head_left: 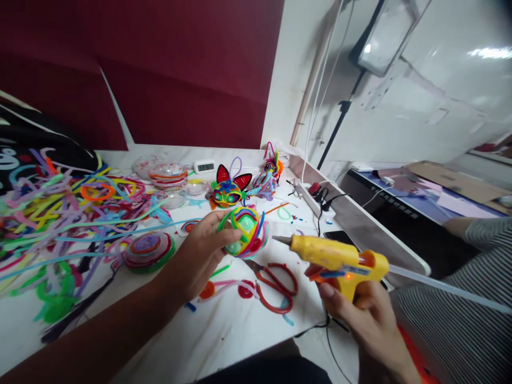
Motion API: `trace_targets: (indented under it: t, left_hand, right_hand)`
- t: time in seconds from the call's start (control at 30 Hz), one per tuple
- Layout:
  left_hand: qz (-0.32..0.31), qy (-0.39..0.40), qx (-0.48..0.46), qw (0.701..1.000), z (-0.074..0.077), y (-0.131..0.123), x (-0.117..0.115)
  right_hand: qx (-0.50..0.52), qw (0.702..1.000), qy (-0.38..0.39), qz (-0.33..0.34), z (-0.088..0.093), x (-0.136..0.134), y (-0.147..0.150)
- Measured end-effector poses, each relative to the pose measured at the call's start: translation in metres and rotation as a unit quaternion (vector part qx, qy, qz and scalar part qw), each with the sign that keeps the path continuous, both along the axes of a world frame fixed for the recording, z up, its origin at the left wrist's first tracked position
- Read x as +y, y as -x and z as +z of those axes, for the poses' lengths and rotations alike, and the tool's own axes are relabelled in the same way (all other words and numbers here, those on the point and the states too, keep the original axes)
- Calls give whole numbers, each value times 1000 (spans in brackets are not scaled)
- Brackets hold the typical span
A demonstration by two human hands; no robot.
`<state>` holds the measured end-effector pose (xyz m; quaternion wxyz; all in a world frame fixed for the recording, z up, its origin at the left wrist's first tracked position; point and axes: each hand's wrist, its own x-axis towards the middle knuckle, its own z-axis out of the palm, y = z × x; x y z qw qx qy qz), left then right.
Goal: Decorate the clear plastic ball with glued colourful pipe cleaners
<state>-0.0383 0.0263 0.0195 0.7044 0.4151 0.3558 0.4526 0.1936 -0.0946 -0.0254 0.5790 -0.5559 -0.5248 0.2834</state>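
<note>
My left hand [208,248] is closed around a small round craft piece [245,226] covered with green, yellow, blue and pink pipe cleaners. Its thumb presses on the near side. In my right hand [356,314] is a yellow hot glue gun [332,253], gripped by the handle, with an orange light glowing and a clear glue stick [440,285] out of its back. The nozzle points left at the craft piece, a short gap away. Below them on the table lie red-handled scissors [276,288], their blades partly hidden behind the left hand and craft piece.
Loose pipe cleaners [100,202] heap up at the left, beside a striped dome [148,250]. A finished-looking animal mask [228,192] with red ears stands behind. A power strip [320,205] with cords lies along the right edge. A person in a striped sleeve [480,293] is at right.
</note>
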Motion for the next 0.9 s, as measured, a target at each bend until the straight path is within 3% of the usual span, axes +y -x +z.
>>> trace_targets:
  t: [0.17, 0.5, 0.8, 0.9]
  left_hand:
    - [11, 0, 9, 1000, 1, -1, -4]
    - [16, -25, 9, 1000, 0, -2, -6]
    - [28, -32, 25, 999, -1, -2, -7]
    - [30, -33, 32, 999, -1, -2, -7]
  right_hand:
    - [-12, 998, -49, 45, 1, 2, 14]
    - [-60, 995, -65, 35, -7, -3, 17]
    - [-23, 999, 38, 1, -9, -9, 21]
    - [-29, 998, 50, 19, -11, -10, 19]
